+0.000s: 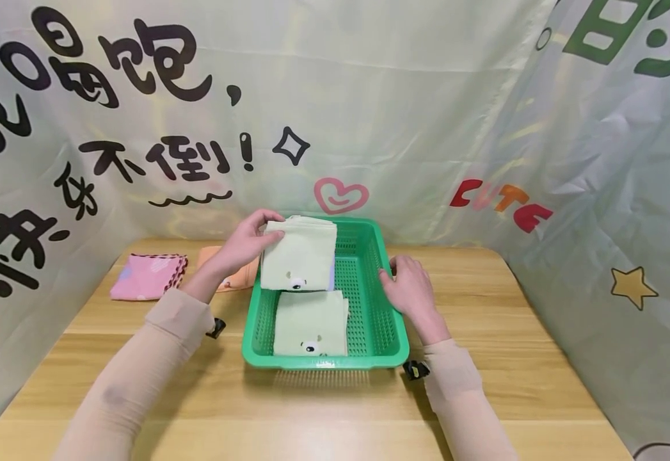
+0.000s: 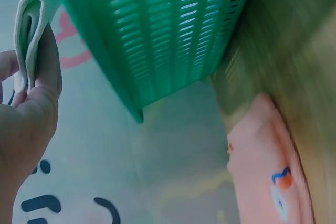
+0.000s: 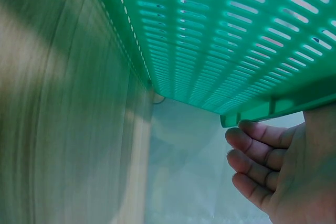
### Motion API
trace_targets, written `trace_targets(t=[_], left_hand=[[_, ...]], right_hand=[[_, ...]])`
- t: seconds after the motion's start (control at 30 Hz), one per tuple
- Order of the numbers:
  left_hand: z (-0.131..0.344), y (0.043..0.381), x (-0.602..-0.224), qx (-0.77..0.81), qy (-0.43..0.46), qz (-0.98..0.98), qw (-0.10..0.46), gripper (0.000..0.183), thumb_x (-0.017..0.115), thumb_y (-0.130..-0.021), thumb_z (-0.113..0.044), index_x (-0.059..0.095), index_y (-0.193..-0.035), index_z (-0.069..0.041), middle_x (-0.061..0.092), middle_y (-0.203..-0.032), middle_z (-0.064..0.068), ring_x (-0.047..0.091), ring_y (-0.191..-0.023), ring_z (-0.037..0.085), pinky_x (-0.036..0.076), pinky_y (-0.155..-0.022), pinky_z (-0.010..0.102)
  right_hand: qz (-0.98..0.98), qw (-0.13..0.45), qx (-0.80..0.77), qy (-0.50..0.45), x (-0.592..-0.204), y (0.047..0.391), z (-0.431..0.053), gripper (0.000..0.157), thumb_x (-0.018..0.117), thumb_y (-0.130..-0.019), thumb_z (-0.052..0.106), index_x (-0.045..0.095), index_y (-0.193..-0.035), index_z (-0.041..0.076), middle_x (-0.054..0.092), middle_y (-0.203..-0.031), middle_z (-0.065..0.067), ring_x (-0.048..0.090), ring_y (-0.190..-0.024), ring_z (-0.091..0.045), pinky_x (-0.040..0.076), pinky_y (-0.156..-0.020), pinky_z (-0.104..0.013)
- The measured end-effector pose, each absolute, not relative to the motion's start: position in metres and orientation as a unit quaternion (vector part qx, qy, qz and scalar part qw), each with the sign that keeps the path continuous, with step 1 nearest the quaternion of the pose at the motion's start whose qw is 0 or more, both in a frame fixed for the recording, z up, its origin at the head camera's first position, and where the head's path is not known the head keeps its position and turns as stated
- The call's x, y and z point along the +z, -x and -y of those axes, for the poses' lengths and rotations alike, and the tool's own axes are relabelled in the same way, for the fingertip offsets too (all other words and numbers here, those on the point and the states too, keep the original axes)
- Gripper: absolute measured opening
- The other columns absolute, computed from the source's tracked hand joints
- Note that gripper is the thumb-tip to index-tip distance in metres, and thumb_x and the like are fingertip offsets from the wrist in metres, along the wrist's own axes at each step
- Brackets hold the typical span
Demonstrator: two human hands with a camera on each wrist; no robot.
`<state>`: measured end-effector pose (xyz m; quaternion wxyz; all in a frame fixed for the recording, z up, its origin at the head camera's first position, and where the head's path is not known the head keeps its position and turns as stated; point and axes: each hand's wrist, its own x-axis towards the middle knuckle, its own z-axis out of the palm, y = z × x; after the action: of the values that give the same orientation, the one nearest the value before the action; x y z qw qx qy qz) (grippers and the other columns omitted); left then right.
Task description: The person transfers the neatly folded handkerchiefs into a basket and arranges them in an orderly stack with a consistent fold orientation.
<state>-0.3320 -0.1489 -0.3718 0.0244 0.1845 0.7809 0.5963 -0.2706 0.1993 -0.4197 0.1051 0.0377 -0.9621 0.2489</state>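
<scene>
My left hand (image 1: 251, 240) pinches the left edge of a folded pale green towel (image 1: 303, 253) with a small printed animal face, over the far left part of the green basket (image 1: 326, 362). In the left wrist view, the folded layers (image 2: 32, 30) sit between thumb and fingers. A second folded pale green towel (image 1: 311, 320) lies in the basket's near left part. A lilac strip (image 1: 331, 275) shows at the upper towel's right edge. My right hand (image 1: 412, 288) holds the basket's right rim, thumb over the rim and curled fingers (image 3: 254, 145) outside it.
Left of the basket lie a folded orange towel (image 1: 239, 276) and a folded pink towel (image 1: 147, 276) with a dark checked edging. All stand on a wooden table (image 1: 335, 422). Printed cloth (image 1: 415, 115) hangs behind and along both sides.
</scene>
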Motion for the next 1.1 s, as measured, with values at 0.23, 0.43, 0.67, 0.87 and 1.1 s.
trace_targets(t=[0.23,0.43,0.67,0.87,1.1], left_hand=[[0.14,0.351,-0.38,0.61,-0.189,-0.769,0.035,0.026,0.061,-0.101,-0.005,0.055,-0.125,-0.001,0.054,-0.127,0.012,0.05,-0.109,0.026,0.047,-0.081,0.029],[0.135,0.362,-0.387,0.607,-0.198,-0.767,0.059,0.018,0.058,-0.103,-0.007,0.061,-0.12,-0.002,0.056,-0.132,0.011,0.049,-0.109,0.026,0.044,-0.081,0.033],[0.128,0.373,-0.393,0.567,-0.196,-0.795,0.089,0.025,0.058,-0.106,-0.014,0.072,-0.126,-0.011,0.056,-0.145,0.008,0.048,-0.085,0.024,0.045,-0.076,0.034],[0.123,0.377,-0.397,0.554,-0.202,-0.797,0.127,0.032,0.056,-0.105,-0.011,0.067,-0.135,-0.01,0.049,-0.15,0.011,0.035,-0.061,0.015,0.039,-0.064,0.03],[0.122,0.379,-0.397,0.535,-0.222,-0.799,0.163,0.037,0.051,-0.105,-0.006,0.063,-0.139,-0.008,0.048,-0.152,0.011,0.04,-0.071,0.018,0.04,-0.074,0.035]], right_hand=[[0.962,0.108,0.25,-0.037,-0.419,0.272,-0.199,0.034,0.057,-0.104,0.033,0.062,-0.114,0.001,0.062,-0.107,-0.016,0.055,-0.103,-0.038,0.043,-0.092,-0.053],[0.962,0.111,0.247,-0.034,-0.419,0.272,-0.199,0.033,0.057,-0.103,0.033,0.062,-0.112,0.001,0.063,-0.106,-0.016,0.055,-0.101,-0.037,0.043,-0.09,-0.052],[0.962,0.11,0.249,-0.036,-0.419,0.271,-0.198,0.031,0.058,-0.103,0.032,0.062,-0.11,0.002,0.062,-0.104,-0.015,0.055,-0.099,-0.036,0.043,-0.09,-0.053],[0.962,0.111,0.247,-0.034,-0.42,0.27,-0.198,0.031,0.058,-0.103,0.031,0.062,-0.11,0.002,0.063,-0.105,-0.015,0.055,-0.101,-0.036,0.043,-0.091,-0.053],[0.962,0.116,0.243,-0.034,-0.42,0.271,-0.198,0.03,0.058,-0.102,0.03,0.063,-0.11,0.001,0.063,-0.104,-0.015,0.055,-0.1,-0.036,0.042,-0.091,-0.054]])
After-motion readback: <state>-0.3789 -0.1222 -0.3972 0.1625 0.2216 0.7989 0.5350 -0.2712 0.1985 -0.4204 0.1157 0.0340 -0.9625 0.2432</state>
